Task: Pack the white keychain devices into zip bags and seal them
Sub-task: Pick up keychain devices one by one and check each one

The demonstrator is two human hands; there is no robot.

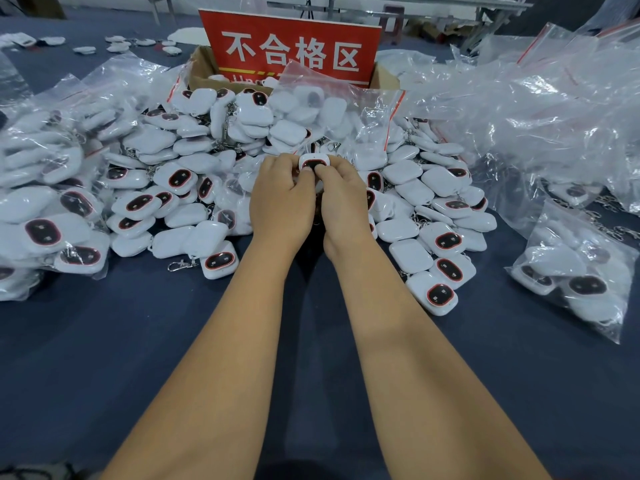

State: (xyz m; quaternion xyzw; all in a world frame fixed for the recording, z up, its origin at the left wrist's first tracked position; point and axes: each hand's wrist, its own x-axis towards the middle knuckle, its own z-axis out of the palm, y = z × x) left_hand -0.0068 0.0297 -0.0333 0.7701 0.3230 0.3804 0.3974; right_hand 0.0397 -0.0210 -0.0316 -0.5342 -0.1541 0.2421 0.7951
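A big heap of loose white keychain devices [180,188] with dark oval faces ringed in red covers the middle of the dark blue table. My left hand [280,199] and my right hand [343,199] meet at the heap's centre. Between their fingertips both hands pinch one white device [314,163], its dark face turned up. Just behind it a clear zip bag [332,112] with a red seal strip stands partly filled with devices. What lies under my palms is hidden.
Filled bags [45,188] lie stacked at the left and one filled bag [575,271] at the right. A mound of empty clear zip bags [540,109] fills the right rear. A cardboard box [204,69] with a red sign [294,46] stands behind the heap.
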